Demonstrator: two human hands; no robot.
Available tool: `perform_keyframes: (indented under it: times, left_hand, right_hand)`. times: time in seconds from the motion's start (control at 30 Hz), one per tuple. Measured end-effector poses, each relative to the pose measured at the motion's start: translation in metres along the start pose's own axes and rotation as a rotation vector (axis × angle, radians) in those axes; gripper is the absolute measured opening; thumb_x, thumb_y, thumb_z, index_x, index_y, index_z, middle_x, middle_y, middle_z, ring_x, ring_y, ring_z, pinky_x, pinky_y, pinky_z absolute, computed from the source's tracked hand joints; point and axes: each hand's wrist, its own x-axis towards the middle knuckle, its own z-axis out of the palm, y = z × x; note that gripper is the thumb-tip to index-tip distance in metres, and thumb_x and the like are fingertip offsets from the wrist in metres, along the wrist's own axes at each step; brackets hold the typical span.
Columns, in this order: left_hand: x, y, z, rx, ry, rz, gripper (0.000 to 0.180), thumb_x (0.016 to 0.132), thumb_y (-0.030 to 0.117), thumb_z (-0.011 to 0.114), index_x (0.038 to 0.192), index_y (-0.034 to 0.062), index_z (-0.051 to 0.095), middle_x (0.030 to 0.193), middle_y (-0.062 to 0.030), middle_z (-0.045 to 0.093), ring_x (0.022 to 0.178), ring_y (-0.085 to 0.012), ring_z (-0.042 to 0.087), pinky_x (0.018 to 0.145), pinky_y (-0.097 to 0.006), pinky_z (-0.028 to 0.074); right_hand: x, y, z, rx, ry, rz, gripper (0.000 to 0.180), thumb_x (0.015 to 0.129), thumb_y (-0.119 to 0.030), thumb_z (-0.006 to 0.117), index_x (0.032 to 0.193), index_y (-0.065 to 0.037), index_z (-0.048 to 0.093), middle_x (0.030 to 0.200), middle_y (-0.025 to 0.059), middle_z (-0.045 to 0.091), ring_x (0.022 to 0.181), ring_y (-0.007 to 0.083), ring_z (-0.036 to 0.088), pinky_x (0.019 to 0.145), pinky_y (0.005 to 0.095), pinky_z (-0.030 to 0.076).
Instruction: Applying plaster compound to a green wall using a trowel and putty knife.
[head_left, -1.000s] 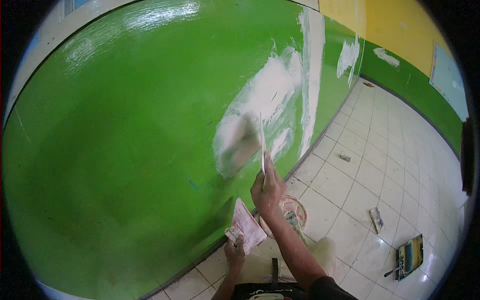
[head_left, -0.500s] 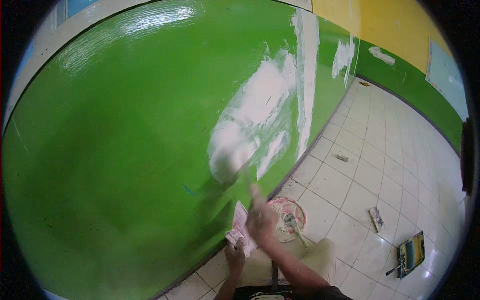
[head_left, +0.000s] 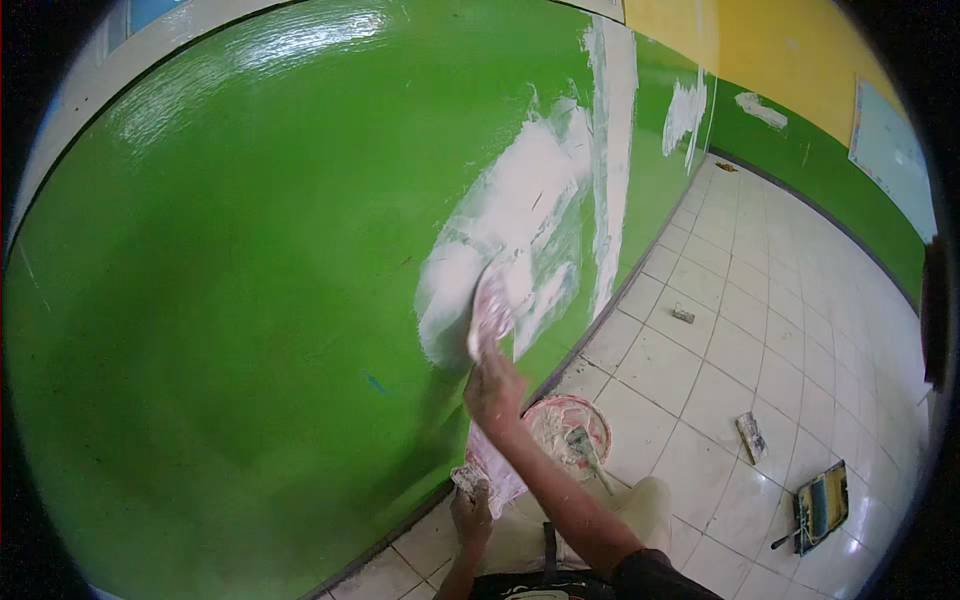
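Note:
My right hand (head_left: 495, 390) is closed around a putty knife (head_left: 491, 308) whose broad blade is smeared with pinkish-white filler. The blade is held up at the lower part of a white filler patch (head_left: 525, 190) on the green wall (head_left: 250, 300); whether it touches cannot be told. Lower down, my left hand (head_left: 470, 512) grips a filler-coated pink-white spreader (head_left: 490, 468), partly hidden behind my right forearm. By my knee stands a round tub (head_left: 606, 425) of pale filler, with a scraper (head_left: 581, 443) resting in it, handle toward me.
A paint tray (head_left: 823, 505) with a roller lies on the tiled floor (head_left: 700, 470) at right. Two small blocks, one nearer (head_left: 752, 438) and one farther (head_left: 683, 314), lie beyond. A dark baseboard (head_left: 560, 368) runs along the wall. More white filler streaks (head_left: 615, 150) mark the wall.
My right hand has moved slightly left and up, bringing the putty knife up against the view of the white patch. My left hand has stayed nearly still with the spreader.

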Motion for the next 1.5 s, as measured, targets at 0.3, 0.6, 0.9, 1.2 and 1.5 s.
perform_keyframes:
  times: [0.3, 0.6, 0.9, 1.2, 1.5]
  left_hand:
    - [0.002, 0.015, -0.001, 0.003, -0.067, -0.05, 0.034, 0.09, 0.028, 0.057, 0.102, -0.0034, 0.055, 0.087, -0.013, 0.06, 0.076, -0.0194, 0.053, 0.07, -0.036, 0.045]
    - [-0.005, 0.013, -0.004, -0.032, -0.009, -0.098, 0.026, 0.089, 0.021, 0.059, 0.096, -0.0044, 0.058, 0.08, -0.0123, 0.063, 0.07, -0.0167, 0.054, 0.064, -0.034, 0.045]
    - [-0.013, -0.045, 0.003, 0.096, 0.095, 0.218, 0.036, 0.09, 0.027, 0.056, 0.108, -0.0037, 0.053, 0.095, -0.0128, 0.06, 0.086, -0.0209, 0.054, 0.077, -0.037, 0.044]
    - [-0.008, 0.014, -0.008, 0.0, -0.016, -0.027, 0.028, 0.09, 0.024, 0.059, 0.086, -0.0036, 0.057, 0.07, -0.0099, 0.059, 0.059, -0.0158, 0.048, 0.055, -0.035, 0.041]
    - [-0.008, 0.006, -0.006, -0.083, -0.09, -0.078, 0.035, 0.091, 0.027, 0.058, 0.11, -0.0015, 0.053, 0.098, -0.0083, 0.058, 0.085, -0.0156, 0.053, 0.078, -0.032, 0.044]
  right_hand:
    - [-0.021, -0.023, -0.069, 0.146, 0.043, 0.099, 0.037, 0.078, 0.004, 0.054, 0.115, 0.0, 0.059, 0.084, 0.0216, 0.063, 0.063, 0.0349, 0.062, 0.057, 0.0396, 0.047]
    - [0.044, 0.012, -0.037, 0.093, 0.118, 0.263, 0.022, 0.08, -0.004, 0.057, 0.1, 0.002, 0.064, 0.064, 0.0211, 0.057, 0.05, 0.0331, 0.055, 0.049, 0.0392, 0.042]
    - [-0.058, -0.108, -0.036, 0.197, -0.244, -0.179, 0.063, 0.068, 0.003, 0.058, 0.128, 0.008, 0.041, 0.119, 0.0267, 0.055, 0.103, 0.0375, 0.06, 0.078, 0.0395, 0.054]
    - [0.005, -0.021, -0.071, 0.063, 0.095, 0.261, 0.016, 0.076, 0.001, 0.055, 0.091, 0.001, 0.061, 0.065, 0.0196, 0.056, 0.052, 0.034, 0.056, 0.048, 0.0419, 0.042]
    - [-0.03, -0.032, -0.021, 0.066, -0.096, 0.084, 0.051, 0.07, -0.001, 0.059, 0.12, 0.003, 0.054, 0.068, 0.0165, 0.057, 0.057, 0.0319, 0.057, 0.052, 0.042, 0.046]
